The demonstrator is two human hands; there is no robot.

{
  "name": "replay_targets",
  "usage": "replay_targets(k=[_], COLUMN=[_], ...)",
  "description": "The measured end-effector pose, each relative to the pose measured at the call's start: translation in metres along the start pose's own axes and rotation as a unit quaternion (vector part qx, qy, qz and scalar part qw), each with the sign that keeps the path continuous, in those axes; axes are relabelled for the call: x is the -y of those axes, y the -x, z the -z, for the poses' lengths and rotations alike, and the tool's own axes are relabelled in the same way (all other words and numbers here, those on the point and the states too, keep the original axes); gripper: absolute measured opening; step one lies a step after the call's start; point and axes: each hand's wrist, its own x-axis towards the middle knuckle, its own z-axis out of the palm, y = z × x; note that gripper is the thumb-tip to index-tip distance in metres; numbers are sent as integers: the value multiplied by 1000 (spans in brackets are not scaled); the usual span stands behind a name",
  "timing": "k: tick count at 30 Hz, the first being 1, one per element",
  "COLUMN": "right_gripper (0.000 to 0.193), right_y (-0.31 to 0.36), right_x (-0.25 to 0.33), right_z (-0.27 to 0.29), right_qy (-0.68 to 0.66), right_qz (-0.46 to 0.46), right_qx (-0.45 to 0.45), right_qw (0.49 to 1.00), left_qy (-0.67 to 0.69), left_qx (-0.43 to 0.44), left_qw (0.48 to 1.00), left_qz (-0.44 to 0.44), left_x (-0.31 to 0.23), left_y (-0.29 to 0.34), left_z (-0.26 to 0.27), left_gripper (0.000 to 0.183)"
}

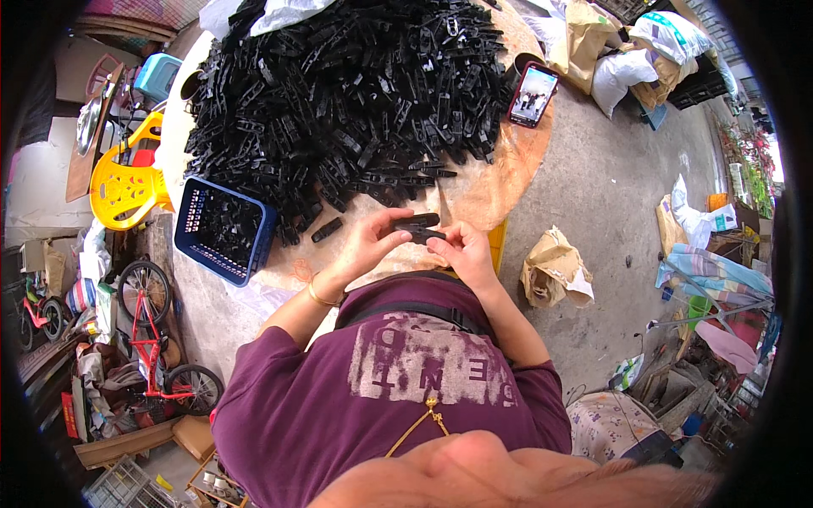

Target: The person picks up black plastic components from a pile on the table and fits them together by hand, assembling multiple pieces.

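Observation:
Close in front of my body, my left hand (377, 243) pinches a long, narrow black plastic piece (417, 222) between thumb and fingers. Just below it is a second black plastic piece (421, 235), which the closed fingers of my right hand (463, 252) grip at its right end. The two pieces lie side by side, close together; whether they are joined I cannot tell. Beyond my hands, a big heap of similar black plastic pieces (347, 93) covers much of the round table (500, 182). One loose piece (327, 229) lies left of my left hand.
A blue basket (227, 268) holding black pieces stands at the table's left edge. A phone (533, 95) with its screen lit is at the right edge. A yellow chair (127, 182) and red bicycle (152, 356) are on the left; a crumpled paper bag (556, 268) lies right.

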Motion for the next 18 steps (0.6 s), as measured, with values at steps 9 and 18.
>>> replay_targets(k=[9, 18], right_gripper=[55, 34], right_y=[-4, 3], right_x=[4, 11], right_z=[3, -8], right_qy=[96, -50], right_qz=[80, 16], right_qx=[93, 16], right_qw=[988, 999], left_qy=[-126, -40], left_qx=[13, -24], left_qw=[990, 998], left_qz=[-57, -34], left_x=[-4, 11], left_y=[4, 5], left_z=[-8, -14], left_gripper=[32, 37])
